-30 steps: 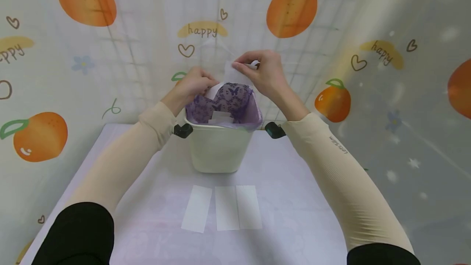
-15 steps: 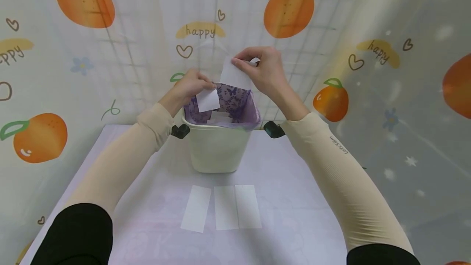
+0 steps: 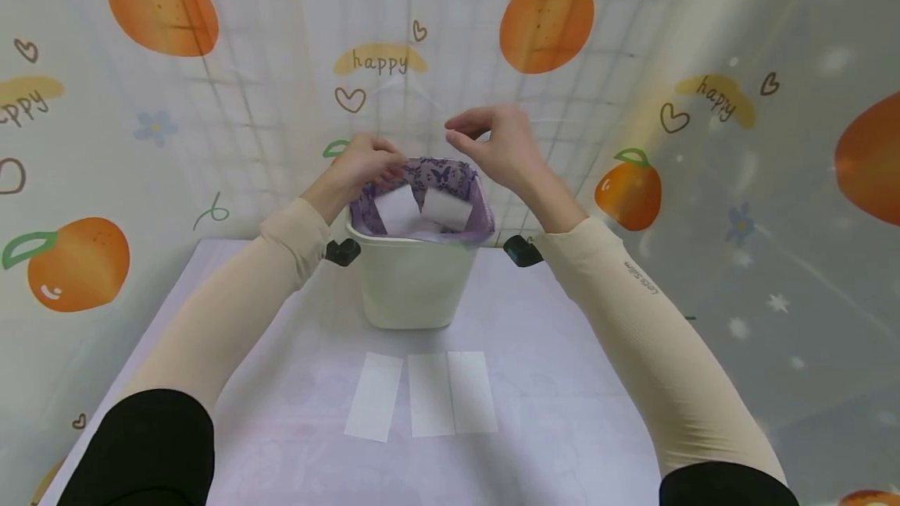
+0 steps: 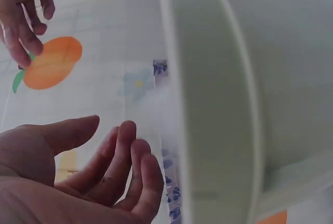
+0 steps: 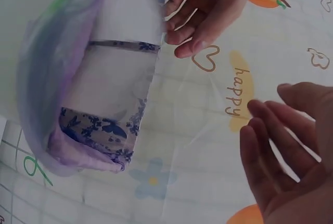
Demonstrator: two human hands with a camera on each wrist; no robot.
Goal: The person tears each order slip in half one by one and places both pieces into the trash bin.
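Observation:
Two white paper pieces are inside the mouth of a pale green bin [image 3: 418,287], the left paper piece [image 3: 398,211] beside the right paper piece [image 3: 448,210]. A purple bag with a butterfly pattern [image 3: 443,172] lines the bin and folds over its rim. My left hand [image 3: 362,162] hovers at the bin's back left edge, holding nothing, its thumb apart from the loosely bent fingers in the left wrist view. Above the right side of the bin hangs my right hand [image 3: 502,143], with a gap between thumb and fingertips and nothing in it.
In front of the bin, a tilted white paper strip [image 3: 374,397] lies left of two strips [image 3: 431,395] set side by side on the pale table [image 3: 562,381]. Behind rises a curtain [image 3: 281,37] printed with oranges. Dark wrist-camera mounts [image 3: 523,251] flank the bin.
Both hands have let go of their paper pieces, which have dropped into the lined bin. The fingers have parted, while the hands stay nearly where they were. The strips on the table have not moved.

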